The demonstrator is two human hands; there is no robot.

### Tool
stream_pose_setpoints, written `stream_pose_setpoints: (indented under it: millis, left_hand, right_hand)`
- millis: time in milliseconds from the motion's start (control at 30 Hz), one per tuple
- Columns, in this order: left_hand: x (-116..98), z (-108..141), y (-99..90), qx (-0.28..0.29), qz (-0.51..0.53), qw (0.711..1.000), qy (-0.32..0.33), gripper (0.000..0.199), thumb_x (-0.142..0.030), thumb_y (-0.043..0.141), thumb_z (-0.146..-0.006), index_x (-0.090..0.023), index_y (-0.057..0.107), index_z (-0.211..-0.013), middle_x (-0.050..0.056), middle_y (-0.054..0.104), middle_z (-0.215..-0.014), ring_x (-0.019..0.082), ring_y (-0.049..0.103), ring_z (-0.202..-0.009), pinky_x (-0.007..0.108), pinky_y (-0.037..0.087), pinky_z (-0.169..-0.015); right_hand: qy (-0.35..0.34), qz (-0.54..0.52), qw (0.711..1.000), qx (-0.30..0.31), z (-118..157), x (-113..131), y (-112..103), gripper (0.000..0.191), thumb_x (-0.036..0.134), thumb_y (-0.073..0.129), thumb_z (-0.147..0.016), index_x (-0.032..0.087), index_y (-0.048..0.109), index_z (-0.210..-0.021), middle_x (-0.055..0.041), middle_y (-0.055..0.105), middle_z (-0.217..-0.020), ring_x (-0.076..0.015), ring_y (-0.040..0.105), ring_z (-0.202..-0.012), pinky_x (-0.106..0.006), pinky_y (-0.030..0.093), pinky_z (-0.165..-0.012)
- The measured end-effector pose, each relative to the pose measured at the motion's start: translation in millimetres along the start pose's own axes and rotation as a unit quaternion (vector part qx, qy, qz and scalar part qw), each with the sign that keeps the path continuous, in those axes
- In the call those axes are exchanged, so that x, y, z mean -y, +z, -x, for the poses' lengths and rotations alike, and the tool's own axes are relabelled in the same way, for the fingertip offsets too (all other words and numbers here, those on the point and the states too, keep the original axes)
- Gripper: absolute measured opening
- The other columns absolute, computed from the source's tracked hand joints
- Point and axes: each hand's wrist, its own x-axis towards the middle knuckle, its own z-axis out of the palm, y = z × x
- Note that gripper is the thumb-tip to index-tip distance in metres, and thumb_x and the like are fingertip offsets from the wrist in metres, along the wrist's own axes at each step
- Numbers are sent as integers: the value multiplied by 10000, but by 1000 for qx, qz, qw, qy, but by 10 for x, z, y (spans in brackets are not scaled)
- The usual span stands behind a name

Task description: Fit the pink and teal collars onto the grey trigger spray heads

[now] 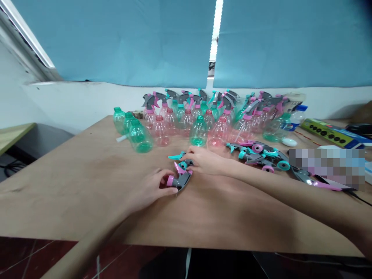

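Spray heads (182, 180) lie between the hands (151, 189), apparently touched by both.

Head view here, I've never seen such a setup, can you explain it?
There's no machine: a person works bare-handed, filmed by a camera worn on their head, looking forward and down. The brown table carries see-through green and pink bottles toward the back, some topped with spray heads, and a loose pile of more spray heads to the right. The left hand curls around a pink-and-grey spray head; the right hand has its fingers on a teal-and-grey spray head. How firmly either is gripped, I can't tell.
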Motion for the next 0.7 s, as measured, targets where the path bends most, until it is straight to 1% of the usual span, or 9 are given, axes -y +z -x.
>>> stream_pose_setpoints:
  millis: [67,233,300,400,500,567,700]
  left_hand:
    - [6,14,-8,8,0,1000,1,315,-429,601,-787,-242,594,-1040,29,617,-968,216,594,-872,324,465,-737]
    - [-85,60,-29,-11,18,1000,-1,224,-396,579,-818,-240,590,-978,2,626,-894,205,605,-845,312,466,-719]
    - [-127,88,-37,-13,37,999,-1,214,-378,583,-822,-244,580,-989,-12,642,-878,193,621,-819,312,475,-729]
    - [-183,121,-35,-8,53,999,8,221,-338,614,-808,-252,576,-1008,-16,659,-924,178,639,-810,305,489,-746]
    - [-263,117,-11,4,55,998,32,222,-293,628,-799,-257,581,-1012,-14,658,-960,169,641,-816,288,499,-742]
    - [-336,86,16,18,52,997,47,214,-269,624,-799,-258,586,-1009,-14,655,-969,168,639,-830,280,500,-744]
    - [-480,-24,79,44,40,997,53,217,-255,601,-807,-245,588,-1023,6,645,-1007,187,627,-877,290,494,-759]
  right_hand:
    - [-1,-3,1000,3,-30,4,30,308,167,639,-789,173,635,-1097,-101,561,-1028,-223,541,-967,-344,453,-829]
    - [6,-10,1000,8,-53,2,66,277,163,638,-790,161,648,-1067,-111,573,-1020,-225,555,-951,-351,468,-809]
    - [8,-15,1000,9,-30,8,48,280,158,638,-792,155,646,-1072,-115,576,-1037,-222,562,-952,-349,473,-812]
    - [9,-27,1000,5,57,40,-32,306,164,626,-808,163,625,-1115,-109,581,-1066,-210,572,-963,-345,476,-832]
    - [9,-32,999,2,168,61,-140,293,198,578,-850,179,609,-1141,-98,593,-1061,-206,576,-970,-349,479,-836]
    - [10,-19,1000,10,208,47,-187,296,199,539,-871,175,599,-1159,-103,597,-1055,-210,572,-969,-352,480,-831]
    - [5,20,999,40,137,-34,-160,371,142,527,-850,150,569,-1219,-131,577,-1116,-216,556,-990,-338,471,-839]
